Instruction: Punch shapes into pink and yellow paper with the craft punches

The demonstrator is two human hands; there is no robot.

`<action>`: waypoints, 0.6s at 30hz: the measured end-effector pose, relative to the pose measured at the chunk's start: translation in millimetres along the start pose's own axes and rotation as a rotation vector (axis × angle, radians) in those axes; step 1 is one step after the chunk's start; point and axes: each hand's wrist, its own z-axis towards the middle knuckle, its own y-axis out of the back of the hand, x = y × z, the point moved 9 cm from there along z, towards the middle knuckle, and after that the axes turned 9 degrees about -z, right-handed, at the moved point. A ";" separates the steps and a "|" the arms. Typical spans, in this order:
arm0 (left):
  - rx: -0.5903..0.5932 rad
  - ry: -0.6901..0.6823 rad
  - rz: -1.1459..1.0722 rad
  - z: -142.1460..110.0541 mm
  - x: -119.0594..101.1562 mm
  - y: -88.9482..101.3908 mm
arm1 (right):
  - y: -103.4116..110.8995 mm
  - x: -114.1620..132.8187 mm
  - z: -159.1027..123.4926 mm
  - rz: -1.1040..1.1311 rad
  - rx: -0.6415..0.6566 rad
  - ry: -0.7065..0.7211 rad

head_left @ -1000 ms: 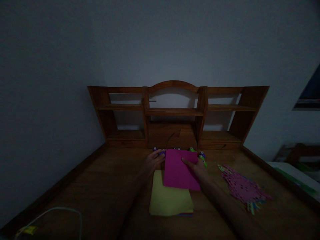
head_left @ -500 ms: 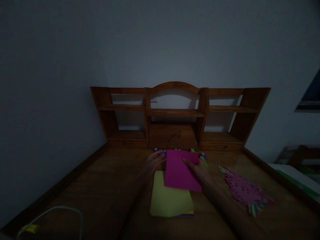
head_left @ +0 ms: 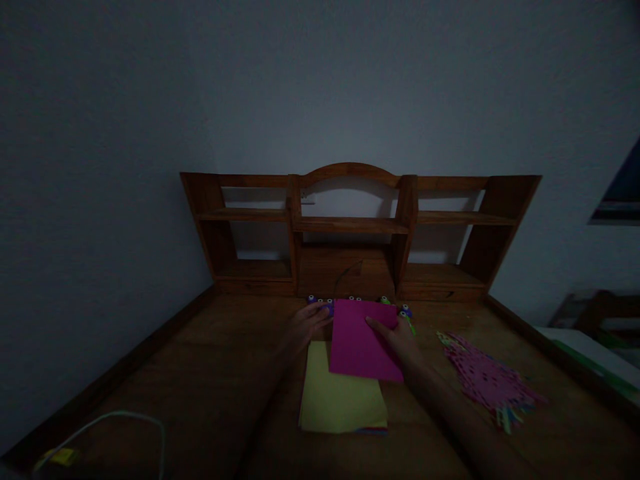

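My right hand (head_left: 400, 340) grips a magenta sheet of paper (head_left: 363, 350) by its right side, thumb on the front and the other fingers hidden behind. The sheet is held up, tilted toward me. At its left edge is my left hand (head_left: 305, 327), fingers stretched out and tips close to the edge; whether they touch it I cannot tell. Below, a stack of coloured paper with a yellow sheet (head_left: 343, 403) on top lies on the desk, partly covered by the magenta sheet. Small purple bottle-like things (head_left: 329, 308) and green ones (head_left: 384, 300) show behind the sheet.
To the right lies a pile of pink, perforated strips (head_left: 487, 380) with some green and blue ones. A wooden shelf unit (head_left: 350, 225) stands along the desk's back. A white cable (head_left: 125, 414) and a yellow object (head_left: 63, 457) are at the front left.
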 end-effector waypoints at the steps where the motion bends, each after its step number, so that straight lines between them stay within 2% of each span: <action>1: -0.008 0.008 -0.001 0.3 0.7 0.9 | 0.3 0.1 -0.3 0.004 -0.004 -0.007; 14: -0.010 0.045 0.015 -1.3 1.2 -2.9 | -0.7 9.8 -7.8 0.061 0.016 -0.011; 18: -0.044 0.050 0.003 -2.0 0.2 -3.1 | -0.6 10.1 -8.5 0.066 0.018 0.008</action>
